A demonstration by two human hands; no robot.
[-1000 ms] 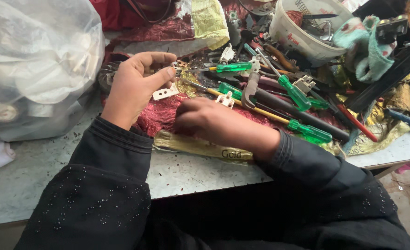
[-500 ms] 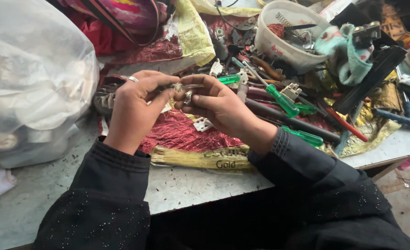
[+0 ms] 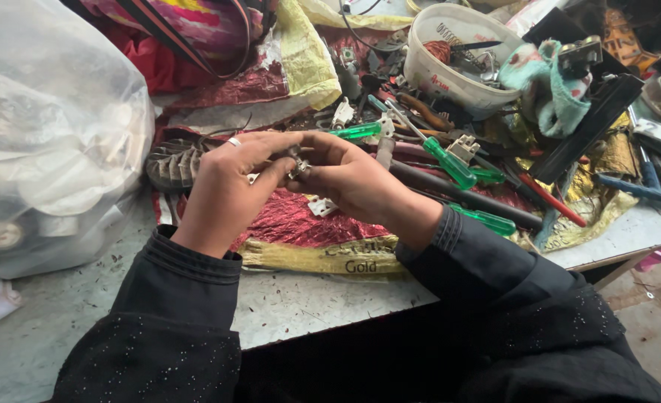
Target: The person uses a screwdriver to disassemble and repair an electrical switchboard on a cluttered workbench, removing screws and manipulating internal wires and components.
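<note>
Left hand (image 3: 230, 190) and right hand (image 3: 345, 179) pinch one small metal part (image 3: 298, 167) between closed fingertips above the workbench (image 3: 301, 298) front edge; best kept low over the red cloth (image 3: 301, 220)

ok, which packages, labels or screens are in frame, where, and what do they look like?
Clear plastic bag: far left on the table, bulging, whitish.
Red and gold foil wrapper: flat under both hands, printed gold strip at its near edge.
White plastic tub: top centre-right, round, small red label.
No screens.
</note>
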